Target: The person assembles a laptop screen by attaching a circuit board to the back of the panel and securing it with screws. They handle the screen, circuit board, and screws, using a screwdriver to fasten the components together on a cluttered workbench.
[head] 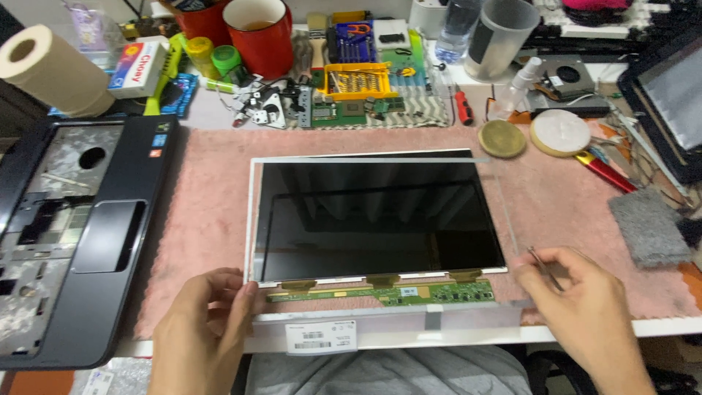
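While I lean over the workbench, my left hand [201, 322] rests at the near left corner of a bare laptop display panel [376, 216], fingers loosely spread with the fingertips touching its white edge. My right hand [581, 303] sits at the near right corner, thumb and forefinger pinching a thin pair of metal tweezers [545, 268] that points toward the panel's edge. The panel lies flat and face up on a pink cloth mat [208, 197], its dark glass reflecting the room, with a narrow green circuit strip [380, 294] along the near side and a white barcode label [320, 336] just below it. To my left lies a stripped black laptop base [73, 234]. To the right, a grey sponge block [647, 225] sits on the mat. Farther back stand a red mug [257, 35], a yellow tray of screwdriver bits [357, 79], a paper roll [47, 69] and a clear plastic cup [501, 36].
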